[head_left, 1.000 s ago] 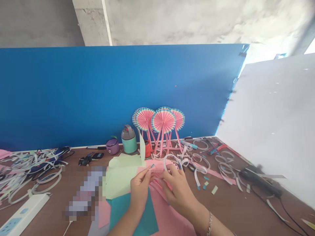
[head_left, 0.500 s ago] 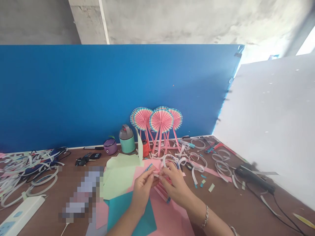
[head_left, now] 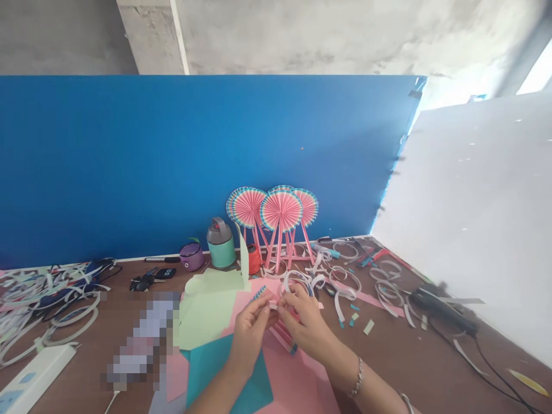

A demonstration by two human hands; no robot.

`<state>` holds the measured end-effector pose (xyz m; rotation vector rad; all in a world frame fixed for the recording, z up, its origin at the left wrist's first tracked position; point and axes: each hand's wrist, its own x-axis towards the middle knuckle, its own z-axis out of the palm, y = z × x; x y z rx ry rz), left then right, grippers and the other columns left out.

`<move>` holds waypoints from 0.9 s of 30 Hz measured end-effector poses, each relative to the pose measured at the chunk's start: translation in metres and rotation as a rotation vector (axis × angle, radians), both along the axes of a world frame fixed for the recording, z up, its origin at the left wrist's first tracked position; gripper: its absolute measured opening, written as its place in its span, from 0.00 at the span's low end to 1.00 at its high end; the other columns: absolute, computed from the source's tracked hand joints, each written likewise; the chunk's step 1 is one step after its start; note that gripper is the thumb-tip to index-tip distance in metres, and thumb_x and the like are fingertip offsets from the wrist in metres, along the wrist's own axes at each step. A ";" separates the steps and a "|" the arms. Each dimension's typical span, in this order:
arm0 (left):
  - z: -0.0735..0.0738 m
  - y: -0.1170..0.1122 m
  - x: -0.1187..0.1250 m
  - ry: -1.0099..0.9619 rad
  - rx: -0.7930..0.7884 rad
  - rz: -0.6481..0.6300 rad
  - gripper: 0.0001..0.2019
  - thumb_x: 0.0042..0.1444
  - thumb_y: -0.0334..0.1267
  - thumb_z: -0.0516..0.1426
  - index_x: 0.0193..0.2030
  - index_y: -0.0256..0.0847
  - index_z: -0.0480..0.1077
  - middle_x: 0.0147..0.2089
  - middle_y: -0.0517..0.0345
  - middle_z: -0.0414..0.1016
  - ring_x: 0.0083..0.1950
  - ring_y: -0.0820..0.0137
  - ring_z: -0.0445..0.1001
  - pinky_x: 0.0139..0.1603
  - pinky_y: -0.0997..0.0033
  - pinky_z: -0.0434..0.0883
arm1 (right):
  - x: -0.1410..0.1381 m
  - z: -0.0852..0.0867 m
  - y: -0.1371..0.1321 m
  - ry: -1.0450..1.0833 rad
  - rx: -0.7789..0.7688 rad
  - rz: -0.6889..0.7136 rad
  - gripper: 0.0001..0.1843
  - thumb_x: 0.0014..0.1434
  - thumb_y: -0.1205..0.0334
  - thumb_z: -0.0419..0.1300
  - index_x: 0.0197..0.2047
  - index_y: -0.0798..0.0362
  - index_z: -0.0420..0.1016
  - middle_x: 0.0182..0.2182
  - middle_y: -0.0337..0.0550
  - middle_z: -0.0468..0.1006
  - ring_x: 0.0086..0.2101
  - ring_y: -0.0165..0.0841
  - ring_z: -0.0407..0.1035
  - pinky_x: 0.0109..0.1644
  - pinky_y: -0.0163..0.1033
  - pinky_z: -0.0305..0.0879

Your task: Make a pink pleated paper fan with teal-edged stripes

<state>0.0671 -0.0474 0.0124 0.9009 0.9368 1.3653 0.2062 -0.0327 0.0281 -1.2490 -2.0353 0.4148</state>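
Low in the centre, my left hand [head_left: 249, 332] and my right hand [head_left: 305, 317] are close together, thumbs and fingertips pinched on a pleated pink paper [head_left: 282, 338]. Its folds have blue ends, which show above my left fingers and below my right hand. A narrow pale strip runs between the fingertips; I cannot tell whether it is tape. Under the hands lie a teal paper sheet [head_left: 224, 374], a pink paper sheet [head_left: 297, 385] and a light green paper sheet [head_left: 202, 316]. Behind them stand several round pink paper fans [head_left: 281, 210] with blue rims and pink handles.
A turquoise flask [head_left: 221, 250] and a purple pot-shaped container [head_left: 191, 256] stand by the blue partition [head_left: 129, 161]. Curled white strips [head_left: 345, 282] and a black corded tool [head_left: 444, 310] lie right; a power strip [head_left: 38, 374] and blurred-out object [head_left: 142, 339] lie left.
The whole view has shifted very slightly. Both hands keep their pinch on the pleated pink paper, with almost no movement of the fingers.
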 end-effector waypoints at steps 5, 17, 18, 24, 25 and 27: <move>0.000 0.000 0.001 -0.007 -0.002 0.013 0.24 0.43 0.49 0.65 0.45 0.35 0.75 0.59 0.42 0.68 0.54 0.51 0.71 0.52 0.55 0.72 | -0.001 0.001 0.001 -0.004 0.019 -0.005 0.10 0.61 0.67 0.49 0.27 0.52 0.64 0.30 0.38 0.63 0.32 0.31 0.61 0.35 0.38 0.54; -0.001 0.000 0.001 0.033 0.026 0.005 0.23 0.44 0.49 0.64 0.44 0.35 0.75 0.49 0.45 0.76 0.48 0.54 0.75 0.52 0.54 0.72 | -0.001 0.004 -0.001 -0.019 -0.025 -0.023 0.11 0.60 0.67 0.50 0.26 0.52 0.64 0.30 0.39 0.64 0.33 0.33 0.62 0.37 0.39 0.55; -0.001 -0.001 0.001 0.035 0.031 0.007 0.23 0.44 0.49 0.64 0.43 0.35 0.75 0.48 0.45 0.76 0.48 0.55 0.75 0.51 0.55 0.73 | -0.001 0.004 -0.001 -0.019 -0.028 -0.026 0.11 0.60 0.67 0.50 0.26 0.52 0.64 0.30 0.39 0.64 0.33 0.33 0.63 0.37 0.39 0.55; 0.000 -0.001 0.002 0.041 0.040 -0.003 0.21 0.44 0.49 0.64 0.42 0.36 0.76 0.45 0.47 0.78 0.47 0.55 0.76 0.52 0.55 0.73 | -0.001 0.002 -0.001 -0.029 -0.049 -0.033 0.10 0.61 0.64 0.52 0.27 0.52 0.66 0.31 0.39 0.66 0.34 0.33 0.64 0.38 0.40 0.55; 0.000 0.000 0.002 0.044 0.044 -0.007 0.21 0.45 0.49 0.64 0.42 0.36 0.76 0.44 0.47 0.78 0.47 0.56 0.76 0.52 0.55 0.73 | 0.000 0.002 -0.001 -0.030 -0.048 -0.031 0.10 0.61 0.64 0.52 0.27 0.52 0.66 0.31 0.39 0.66 0.34 0.33 0.64 0.39 0.40 0.55; -0.001 0.001 0.001 0.053 0.054 -0.014 0.21 0.45 0.49 0.64 0.42 0.36 0.76 0.44 0.47 0.78 0.47 0.56 0.76 0.51 0.55 0.73 | 0.000 0.001 -0.001 -0.027 -0.041 -0.029 0.10 0.61 0.64 0.52 0.27 0.52 0.66 0.31 0.39 0.67 0.35 0.33 0.64 0.39 0.40 0.55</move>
